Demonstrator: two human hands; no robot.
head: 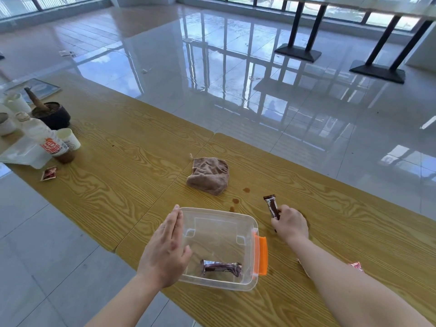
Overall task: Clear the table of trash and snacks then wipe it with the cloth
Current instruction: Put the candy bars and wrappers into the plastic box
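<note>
A clear plastic box [245,218] with an orange latch sits on the wooden table [122,147] near its front edge. One dark snack bar [221,267] lies inside it. My left hand [168,249] rests flat against the box's left wall, fingers together. My right hand [291,224], just right of the box, is closed on a second dark snack bar [271,205] that sticks up from the fist. A crumpled brown cloth [208,174] lies beyond the box. Brown spill drops [236,201] dot the wood between cloth and box.
A red wrapper [49,173] lies at the left; another red wrapper [355,266] peeks out beside my right forearm. Far left stand paper cups [69,139], a bottle [47,138], a dark bowl [55,115] and a white tray [21,155]. Glossy floor lies beyond the table.
</note>
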